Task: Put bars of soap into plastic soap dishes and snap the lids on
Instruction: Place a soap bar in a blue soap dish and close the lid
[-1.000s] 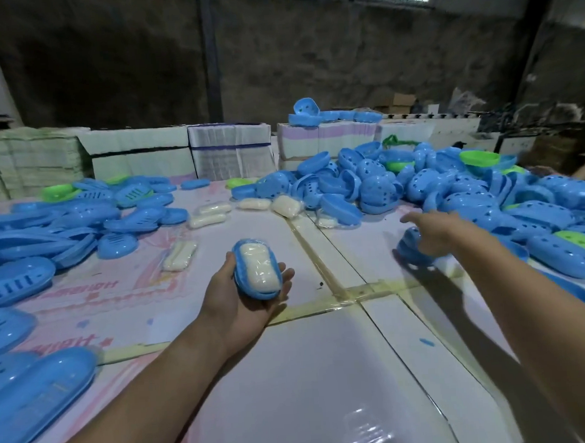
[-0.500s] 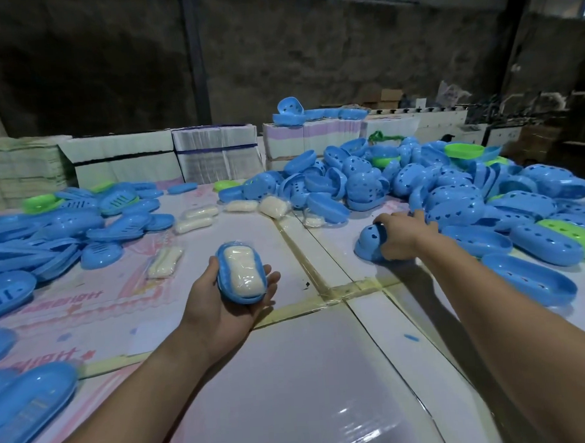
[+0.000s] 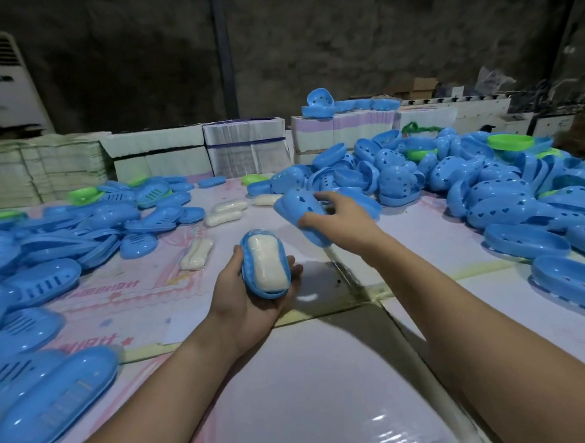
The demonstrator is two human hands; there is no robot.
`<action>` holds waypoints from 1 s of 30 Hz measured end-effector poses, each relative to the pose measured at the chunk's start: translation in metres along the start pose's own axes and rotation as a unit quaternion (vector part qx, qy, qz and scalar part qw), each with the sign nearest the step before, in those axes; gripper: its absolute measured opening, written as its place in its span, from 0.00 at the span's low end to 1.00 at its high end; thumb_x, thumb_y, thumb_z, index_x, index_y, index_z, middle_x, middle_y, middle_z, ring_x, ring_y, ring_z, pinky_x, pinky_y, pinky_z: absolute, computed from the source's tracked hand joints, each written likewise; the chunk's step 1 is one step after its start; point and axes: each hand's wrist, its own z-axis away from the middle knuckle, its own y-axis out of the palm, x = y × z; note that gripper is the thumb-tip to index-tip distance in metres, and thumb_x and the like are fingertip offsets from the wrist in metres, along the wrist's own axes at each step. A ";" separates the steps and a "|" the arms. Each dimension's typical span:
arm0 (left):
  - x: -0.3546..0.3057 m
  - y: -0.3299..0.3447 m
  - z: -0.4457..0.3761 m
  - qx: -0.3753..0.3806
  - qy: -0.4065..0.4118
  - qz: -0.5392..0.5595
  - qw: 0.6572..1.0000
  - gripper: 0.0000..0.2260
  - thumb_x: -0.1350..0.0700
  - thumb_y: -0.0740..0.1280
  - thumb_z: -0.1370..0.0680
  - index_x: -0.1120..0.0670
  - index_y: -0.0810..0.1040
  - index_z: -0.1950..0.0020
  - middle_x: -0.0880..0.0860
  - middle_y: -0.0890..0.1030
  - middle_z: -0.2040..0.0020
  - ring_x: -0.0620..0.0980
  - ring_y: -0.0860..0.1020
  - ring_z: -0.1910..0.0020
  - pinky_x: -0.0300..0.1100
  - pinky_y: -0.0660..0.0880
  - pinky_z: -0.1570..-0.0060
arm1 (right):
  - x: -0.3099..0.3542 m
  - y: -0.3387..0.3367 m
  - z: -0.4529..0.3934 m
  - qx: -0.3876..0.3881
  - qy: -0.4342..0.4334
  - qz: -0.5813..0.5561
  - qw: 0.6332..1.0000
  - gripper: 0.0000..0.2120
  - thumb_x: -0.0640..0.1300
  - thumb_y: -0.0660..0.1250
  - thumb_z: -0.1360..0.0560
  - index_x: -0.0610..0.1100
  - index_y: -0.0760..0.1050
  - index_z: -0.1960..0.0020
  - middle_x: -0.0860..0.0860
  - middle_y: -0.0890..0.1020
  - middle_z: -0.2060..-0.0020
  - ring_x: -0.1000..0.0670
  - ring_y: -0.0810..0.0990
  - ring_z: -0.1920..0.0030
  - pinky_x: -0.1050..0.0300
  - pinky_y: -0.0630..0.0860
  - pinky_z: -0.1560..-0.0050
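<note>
Left grip: left hand [image 3: 251,302], centre of the frame, palm up, fingers curled round a blue soap dish base [image 3: 264,262] and holding it off the worktop.
Contents: one white bar of soap [image 3: 268,265] lying in that base, top face uncovered.
Right grip: right hand [image 3: 339,223], just up and right of centre, thumb and fingers clasping a blue perforated lid [image 3: 299,214]; lid is tilted, motion-blurred, near the base but apart from it.
Step in hand: judged to be the lid being brought over the filled base; snapping on not yet done.
Handling, lid and base: thin moulded plastic, probably light, fairly stiff with some flex at the rim; smooth, so likely to slip. Best taken along the long sides, with pressure at the rim to seat it.
Handling, soap: firm, possibly wrapped; sits loose, so a tipped base may shed it.
Spare soap: loose soap bars [image 3: 197,254] on the pink worktop [image 3: 144,292], centre left.
Stock, right: heap of perforated lids [image 3: 418,176], upper right.
Stock, left: pile of slotted dish parts [image 3: 45,236], left edge.
Background: stacked bundles of paper [image 3: 245,145] along the far edge.
</note>
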 end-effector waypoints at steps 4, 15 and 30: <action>-0.001 0.002 -0.002 0.002 0.022 -0.001 1.000 0.22 0.42 0.59 0.17 0.58 0.81 0.40 0.62 0.84 0.54 0.59 0.83 0.57 0.55 0.82 0.52 | 0.005 0.034 0.004 0.019 -0.016 -0.100 0.995 0.15 0.55 0.71 0.33 0.60 0.75 0.47 0.53 0.81 0.57 0.54 0.81 0.57 0.56 0.78 0.56; 0.000 0.004 0.000 0.013 0.053 -0.055 0.997 0.19 0.43 0.56 0.15 0.52 0.79 0.35 0.57 0.84 0.47 0.56 0.80 0.49 0.50 0.79 0.55 | 0.001 0.048 0.021 0.036 -0.042 -0.068 0.996 0.31 0.63 0.67 0.37 0.58 0.73 0.35 0.58 0.76 0.56 0.56 0.79 0.55 0.59 0.78 0.57; -0.001 0.001 -0.005 -0.010 0.117 -0.045 0.992 0.17 0.43 0.68 0.20 0.45 0.75 0.33 0.56 0.81 0.46 0.54 0.81 0.54 0.47 0.81 0.59 | 0.001 0.040 0.016 0.114 -0.029 -0.116 0.986 0.20 0.60 0.68 0.35 0.63 0.74 0.44 0.47 0.79 0.53 0.57 0.79 0.59 0.62 0.71 0.61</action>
